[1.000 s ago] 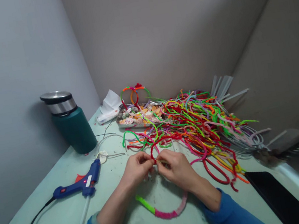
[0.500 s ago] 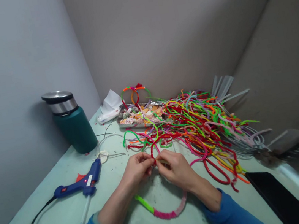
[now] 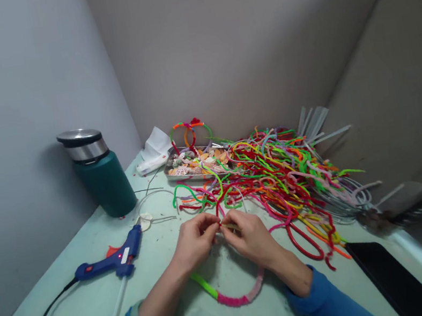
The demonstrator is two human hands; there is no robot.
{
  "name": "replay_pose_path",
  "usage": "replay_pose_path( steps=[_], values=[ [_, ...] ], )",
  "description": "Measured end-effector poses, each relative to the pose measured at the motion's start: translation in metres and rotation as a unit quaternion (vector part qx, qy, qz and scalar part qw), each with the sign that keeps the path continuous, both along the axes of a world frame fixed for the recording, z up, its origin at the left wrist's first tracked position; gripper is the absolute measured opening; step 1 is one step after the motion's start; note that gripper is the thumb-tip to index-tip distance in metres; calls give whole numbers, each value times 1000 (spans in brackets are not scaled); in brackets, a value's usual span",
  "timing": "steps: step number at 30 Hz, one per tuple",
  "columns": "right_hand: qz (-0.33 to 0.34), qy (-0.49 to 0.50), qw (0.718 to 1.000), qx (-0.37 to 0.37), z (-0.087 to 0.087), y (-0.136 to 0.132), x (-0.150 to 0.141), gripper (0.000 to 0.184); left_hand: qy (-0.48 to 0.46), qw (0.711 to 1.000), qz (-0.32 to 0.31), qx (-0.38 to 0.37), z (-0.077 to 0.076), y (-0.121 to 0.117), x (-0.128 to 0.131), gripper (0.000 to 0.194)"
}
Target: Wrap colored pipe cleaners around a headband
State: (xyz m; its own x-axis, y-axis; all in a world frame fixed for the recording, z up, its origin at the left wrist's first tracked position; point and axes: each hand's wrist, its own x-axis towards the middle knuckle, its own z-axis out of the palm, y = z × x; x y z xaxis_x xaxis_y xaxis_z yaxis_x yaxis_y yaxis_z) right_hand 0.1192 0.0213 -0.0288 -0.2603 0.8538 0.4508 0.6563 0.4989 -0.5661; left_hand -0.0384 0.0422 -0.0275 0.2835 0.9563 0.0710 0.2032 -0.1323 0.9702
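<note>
Fingertips of my left hand (image 3: 198, 239) and my right hand (image 3: 247, 236) meet at the middle of the table, both pinching a red pipe cleaner (image 3: 217, 208) whose free end sticks up between them. Below my hands curves a ring wrapped in green, magenta and pale pink (image 3: 233, 301); its upper part is hidden by my hands. A thin tan piece shows by my right fingers, too small to make out. Just beyond my fingertips lie loose pipe cleaners.
A blue glue gun (image 3: 116, 259) with a black cord lies at left, near a green bottle (image 3: 105, 185). Behind stands a metal tray (image 3: 182, 177) of small decorations. A tangled pile of pipe cleaners (image 3: 278, 168), red-handled scissors (image 3: 306, 245) and a black flat object (image 3: 391, 276) are at right.
The red pipe cleaner's standing end has swung from a wide loop to a straighter, shorter-looking line. Both hands stay pinched together in nearly the same place.
</note>
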Motion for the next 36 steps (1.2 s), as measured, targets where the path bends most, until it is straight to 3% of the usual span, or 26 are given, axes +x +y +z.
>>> replay_pose_path(
  steps=[5, 11, 18, 27, 31, 34, 36],
  values=[
    [-2, 12, 1000, -1, 1, 1, 2, 2, 67, 992, 6, 106, 1, -2, -3, 21],
    [-2, 15, 1000, 1, 1, 1, 3, 2, 144, 962, 10, 231, 5, -4, -5, 17],
    [5, 22, 1000, 18, 2, 1, 4, 4, 149, 956, -1, 253, 3, -5, -4, 14],
    [32, 48, 998, 1, 5, 1, 6, 7, 169, 971, -6, 167, 8, -3, -4, 17],
    [39, 64, 997, -3, 7, -1, 7, 8, 95, 994, -52, 23, 6, -1, -4, 24],
    [52, 75, 996, -1, 8, -1, 7, 9, 20, 989, -106, -98, 5, -1, -7, 27],
    [62, 76, 995, 0, 10, -1, 7, 10, -18, 981, -133, -139, 5, -1, -8, 28]
  ],
)
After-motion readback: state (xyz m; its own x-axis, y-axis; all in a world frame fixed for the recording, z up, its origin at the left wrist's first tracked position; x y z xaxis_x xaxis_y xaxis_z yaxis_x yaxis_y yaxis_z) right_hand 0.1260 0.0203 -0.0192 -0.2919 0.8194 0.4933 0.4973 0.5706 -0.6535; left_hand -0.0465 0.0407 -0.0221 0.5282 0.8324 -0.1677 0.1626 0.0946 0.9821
